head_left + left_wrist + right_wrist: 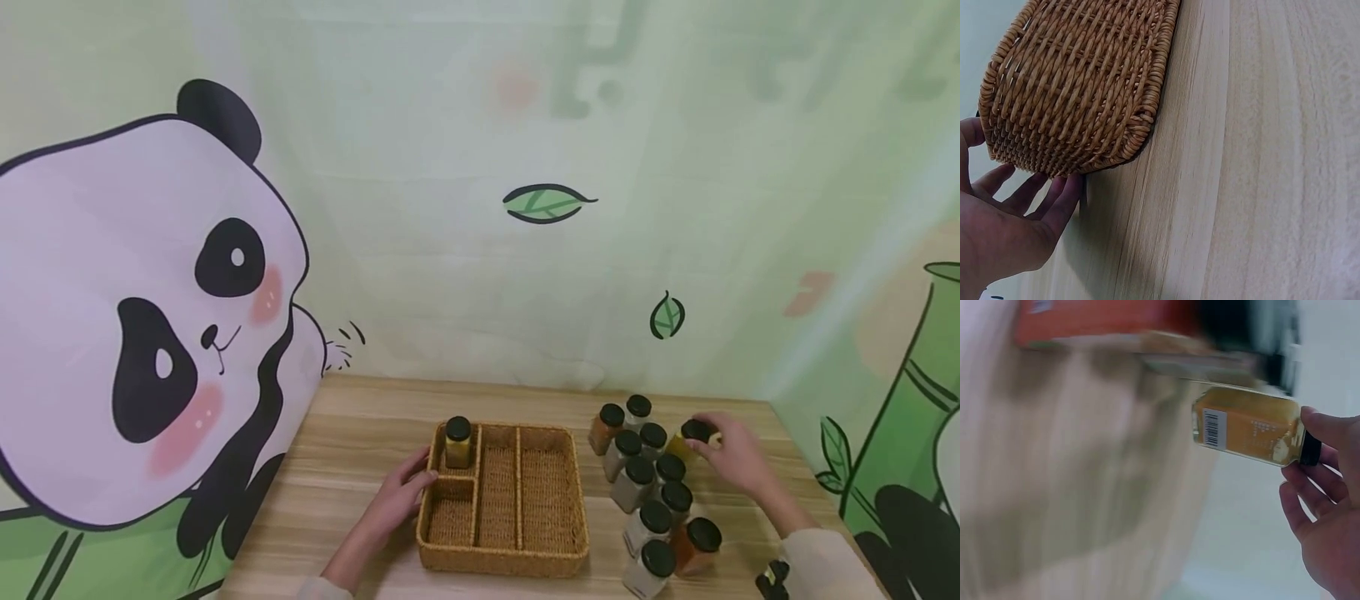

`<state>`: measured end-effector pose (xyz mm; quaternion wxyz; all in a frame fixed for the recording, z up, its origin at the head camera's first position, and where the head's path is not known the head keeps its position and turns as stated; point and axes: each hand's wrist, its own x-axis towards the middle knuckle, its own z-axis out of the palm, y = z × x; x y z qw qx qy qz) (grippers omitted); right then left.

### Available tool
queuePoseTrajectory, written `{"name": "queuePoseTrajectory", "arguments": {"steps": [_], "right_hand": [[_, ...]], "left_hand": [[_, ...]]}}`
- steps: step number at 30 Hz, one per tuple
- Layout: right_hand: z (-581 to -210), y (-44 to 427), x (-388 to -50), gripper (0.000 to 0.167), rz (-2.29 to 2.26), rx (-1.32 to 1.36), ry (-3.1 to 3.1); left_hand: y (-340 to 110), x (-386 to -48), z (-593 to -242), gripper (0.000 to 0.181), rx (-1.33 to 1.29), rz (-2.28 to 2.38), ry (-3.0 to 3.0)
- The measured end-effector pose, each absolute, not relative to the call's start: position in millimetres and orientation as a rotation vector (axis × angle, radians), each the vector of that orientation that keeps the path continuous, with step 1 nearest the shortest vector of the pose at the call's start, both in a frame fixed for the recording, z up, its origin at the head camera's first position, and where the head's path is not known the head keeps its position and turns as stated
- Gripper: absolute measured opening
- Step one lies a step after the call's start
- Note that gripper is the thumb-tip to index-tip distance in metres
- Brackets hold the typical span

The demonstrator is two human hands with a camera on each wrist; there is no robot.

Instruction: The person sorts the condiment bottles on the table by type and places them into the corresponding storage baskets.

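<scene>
My right hand [731, 457] pinches the black lid of a spice jar with yellow contents [1247, 428], at the back right of the group of jars. In the right wrist view this jar shows a barcode label and looks tilted. My left hand [397, 497] holds the left side of a woven basket [498, 562], its thumb at the rim and its fingers against the outer wall [1066, 106]. Another jar with yellow contents [458, 446] stands upright in the basket's back left compartment.
Several black-lidded jars with pale contents [633, 483] stand close together right of the basket. Among them are an orange-brown jar [606, 429] at the back and a reddish one [697, 546] at the front. A panda-printed backdrop [450, 250] rises behind the wooden table [300, 500].
</scene>
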<state>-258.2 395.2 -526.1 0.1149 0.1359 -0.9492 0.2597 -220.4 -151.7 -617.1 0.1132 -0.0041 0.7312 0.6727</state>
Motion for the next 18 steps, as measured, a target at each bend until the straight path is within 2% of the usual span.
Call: {"name": "queuePoseTrajectory", "arguments": {"steps": [10,18], "right_hand": [[-448,377,-253,0.045,0.601,0.49,-2.766],[-418,328,-248,0.044,0.601,0.663,-2.729]], "left_hand": [[-151,-221,-617,0.062,-0.027,1.967,2.181],[-150,-221,-619,0.063,-0.03,1.973,2.177]]}}
